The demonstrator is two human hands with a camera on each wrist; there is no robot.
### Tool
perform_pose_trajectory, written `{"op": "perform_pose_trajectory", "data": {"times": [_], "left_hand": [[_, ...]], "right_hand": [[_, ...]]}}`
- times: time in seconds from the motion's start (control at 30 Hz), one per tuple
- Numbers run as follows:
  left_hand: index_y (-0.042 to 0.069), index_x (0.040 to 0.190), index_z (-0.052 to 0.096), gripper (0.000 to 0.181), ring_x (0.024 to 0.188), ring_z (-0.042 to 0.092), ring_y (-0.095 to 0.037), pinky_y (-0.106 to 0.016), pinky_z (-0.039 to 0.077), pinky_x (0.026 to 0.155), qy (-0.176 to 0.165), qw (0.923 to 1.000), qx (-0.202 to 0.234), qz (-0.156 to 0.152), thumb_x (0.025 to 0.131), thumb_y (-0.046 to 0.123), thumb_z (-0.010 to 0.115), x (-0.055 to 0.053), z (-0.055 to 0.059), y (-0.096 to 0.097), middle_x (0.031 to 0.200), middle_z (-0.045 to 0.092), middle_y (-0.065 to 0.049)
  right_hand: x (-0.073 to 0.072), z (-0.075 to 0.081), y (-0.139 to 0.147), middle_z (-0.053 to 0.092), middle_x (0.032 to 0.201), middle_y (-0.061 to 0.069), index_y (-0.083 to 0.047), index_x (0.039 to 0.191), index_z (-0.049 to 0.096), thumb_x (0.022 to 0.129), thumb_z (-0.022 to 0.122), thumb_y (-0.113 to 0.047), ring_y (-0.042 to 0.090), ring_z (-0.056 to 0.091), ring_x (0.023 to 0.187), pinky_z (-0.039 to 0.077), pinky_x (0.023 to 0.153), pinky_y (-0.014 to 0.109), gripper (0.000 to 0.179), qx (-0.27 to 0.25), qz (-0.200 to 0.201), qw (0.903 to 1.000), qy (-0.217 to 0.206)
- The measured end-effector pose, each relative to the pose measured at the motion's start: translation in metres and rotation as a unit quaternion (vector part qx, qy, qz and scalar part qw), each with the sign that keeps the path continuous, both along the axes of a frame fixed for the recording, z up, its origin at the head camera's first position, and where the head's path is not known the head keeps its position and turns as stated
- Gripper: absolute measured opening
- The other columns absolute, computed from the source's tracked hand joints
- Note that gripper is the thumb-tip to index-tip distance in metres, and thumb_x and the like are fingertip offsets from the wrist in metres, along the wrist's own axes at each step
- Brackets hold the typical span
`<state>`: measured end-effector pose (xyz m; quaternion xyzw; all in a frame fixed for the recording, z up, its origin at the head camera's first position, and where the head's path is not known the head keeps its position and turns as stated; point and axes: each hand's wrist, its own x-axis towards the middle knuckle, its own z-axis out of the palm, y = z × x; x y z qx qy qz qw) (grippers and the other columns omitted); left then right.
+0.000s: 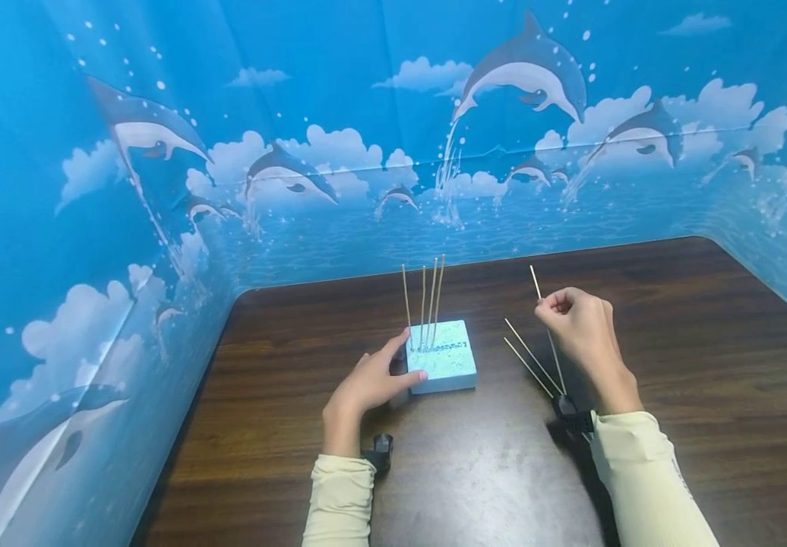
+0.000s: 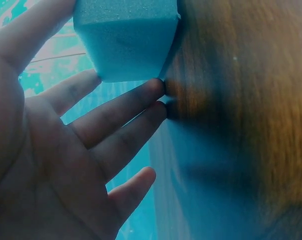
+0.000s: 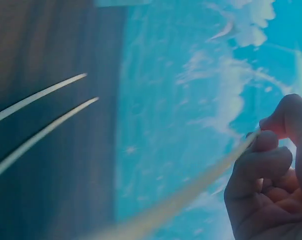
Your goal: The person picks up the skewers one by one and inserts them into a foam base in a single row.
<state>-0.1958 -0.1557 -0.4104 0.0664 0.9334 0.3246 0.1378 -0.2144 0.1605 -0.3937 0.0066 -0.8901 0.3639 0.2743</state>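
Observation:
A light-blue foam block [image 1: 444,368] sits on the table with several thin wooden sticks [image 1: 424,304] standing upright in its left part. A row of small holes runs across its top. My left hand [image 1: 366,384] holds the block at its left side between thumb and index finger; its other fingers [image 2: 125,107] extend below, near the table. To the right of the block, my right hand [image 1: 581,327] pinches a thin wooden stick [image 1: 535,279] between thumb and fingertips, raised and tilted. Two loose sticks [image 3: 45,92] lie on the table beside that hand.
The dark wood table [image 1: 284,365] is bounded at the back and sides by a blue dolphin-print curtain [image 1: 366,114]. Black wrist devices [image 1: 381,452] are worn at both wrists, over or near pale yellow sleeves [image 1: 646,471].

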Motion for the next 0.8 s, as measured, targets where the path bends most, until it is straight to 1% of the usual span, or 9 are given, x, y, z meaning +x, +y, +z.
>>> {"op": "perform_pose_trajectory", "data": {"times": [0.07, 0.17, 0.27, 0.33, 0.47, 0.57, 0.7, 0.8], "left_hand": [[0.035, 0.157, 0.027, 0.085, 0.148, 0.019, -0.047, -0.071, 0.025, 0.110, 0.000, 1.0000, -0.001, 0.000, 0.086, 0.060, 0.067, -0.001, 0.000, -0.001, 0.159, 0.035, -0.007], [0.035, 0.157, 0.026, 0.085, 0.148, 0.019, -0.047, -0.071, 0.024, 0.111, -0.002, 1.0000, -0.002, 0.001, 0.086, 0.059, 0.067, 0.000, 0.000, -0.001, 0.160, 0.034, -0.007], [0.035, 0.157, 0.026, 0.085, 0.148, 0.019, -0.046, -0.070, 0.023, 0.111, 0.000, 1.0000, -0.003, -0.001, 0.087, 0.059, 0.067, 0.000, 0.001, -0.002, 0.160, 0.034, -0.007], [0.034, 0.157, 0.026, 0.085, 0.148, 0.021, -0.045, -0.069, 0.022, 0.113, 0.003, 1.0000, -0.003, -0.004, 0.087, 0.058, 0.067, 0.000, 0.001, -0.002, 0.159, 0.035, -0.007], [0.031, 0.158, 0.026, 0.086, 0.148, 0.025, -0.041, -0.065, 0.018, 0.116, 0.011, 0.9999, -0.002, -0.013, 0.087, 0.058, 0.067, -0.001, 0.000, -0.002, 0.159, 0.035, -0.007], [0.033, 0.158, 0.026, 0.085, 0.148, 0.024, -0.041, -0.065, 0.018, 0.116, 0.009, 0.9999, -0.005, -0.012, 0.087, 0.059, 0.066, -0.001, -0.001, -0.002, 0.159, 0.034, -0.006], [0.034, 0.157, 0.026, 0.085, 0.147, 0.022, -0.045, -0.068, 0.022, 0.113, 0.005, 0.9999, -0.008, -0.007, 0.087, 0.061, 0.065, -0.002, -0.002, -0.001, 0.160, 0.034, -0.006], [0.034, 0.157, 0.026, 0.085, 0.148, 0.021, -0.045, -0.068, 0.021, 0.114, 0.003, 1.0000, -0.007, -0.005, 0.087, 0.061, 0.065, -0.002, -0.001, -0.001, 0.160, 0.034, -0.006]], "right_hand": [[-0.001, 0.011, -0.006, 0.067, 0.065, 0.007, -0.005, 0.075, 0.068, 0.080, 0.068, -0.010, 0.012, 0.049, 0.054, 0.036, 0.052, 0.018, 0.007, -0.008, 0.011, 0.9997, 0.019], [-0.003, 0.027, -0.019, 0.065, 0.063, 0.006, -0.005, 0.074, 0.067, 0.079, 0.067, -0.007, 0.007, 0.048, 0.052, 0.035, 0.051, 0.015, 0.006, -0.033, 0.030, 0.9978, 0.050], [-0.005, 0.040, -0.035, 0.065, 0.062, 0.005, -0.005, 0.073, 0.066, 0.080, 0.065, -0.004, 0.003, 0.053, 0.049, 0.039, 0.050, 0.013, 0.007, -0.074, 0.063, 0.9924, 0.075], [-0.007, 0.045, -0.046, 0.066, 0.062, 0.005, -0.005, 0.073, 0.065, 0.080, 0.064, -0.002, 0.002, 0.055, 0.047, 0.040, 0.048, 0.013, 0.008, -0.096, 0.084, 0.9874, 0.092], [-0.013, 0.048, -0.067, 0.067, 0.063, 0.005, -0.004, 0.074, 0.064, 0.081, 0.064, 0.002, 0.001, 0.058, 0.047, 0.044, 0.048, 0.013, 0.009, -0.126, 0.124, 0.9759, 0.128], [-0.016, 0.046, -0.080, 0.068, 0.064, 0.007, -0.002, 0.075, 0.064, 0.081, 0.064, 0.004, 0.001, 0.059, 0.049, 0.046, 0.049, 0.013, 0.009, -0.139, 0.152, 0.9681, 0.143], [-0.019, 0.041, -0.093, 0.068, 0.068, 0.009, 0.000, 0.076, 0.064, 0.081, 0.063, 0.008, 0.001, 0.061, 0.051, 0.050, 0.051, 0.014, 0.010, -0.153, 0.184, 0.9596, 0.149], [-0.021, 0.038, -0.099, 0.069, 0.071, 0.010, 0.000, 0.076, 0.063, 0.081, 0.063, 0.009, 0.003, 0.062, 0.053, 0.052, 0.052, 0.015, 0.010, -0.154, 0.196, 0.9571, 0.148]]}}
